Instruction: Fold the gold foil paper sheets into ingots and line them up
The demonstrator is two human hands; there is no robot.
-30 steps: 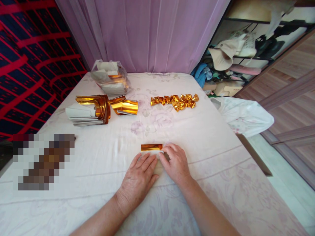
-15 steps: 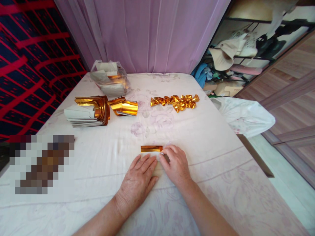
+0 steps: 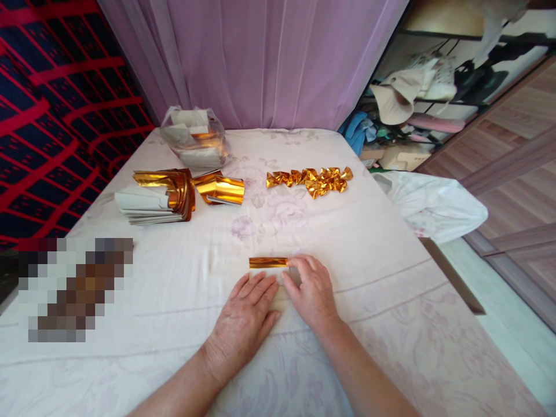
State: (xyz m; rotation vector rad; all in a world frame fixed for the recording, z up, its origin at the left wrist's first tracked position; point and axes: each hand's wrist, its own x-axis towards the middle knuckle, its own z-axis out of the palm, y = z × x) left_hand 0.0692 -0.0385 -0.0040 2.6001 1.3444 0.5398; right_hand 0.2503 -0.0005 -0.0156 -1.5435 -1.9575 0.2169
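Gold paper stack [image 3: 160,196] and folded gold pieces [image 3: 310,179] lie beyond the hands.

Pixelated patch [image 3: 73,289] hides whatever lies there; hands cover most of gold sheet [image 3: 268,262].

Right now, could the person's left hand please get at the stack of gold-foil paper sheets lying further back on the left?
Probably yes: the white cloth between the left hand and the stack of gold-foil paper sheets is bare, though it lies well ahead.
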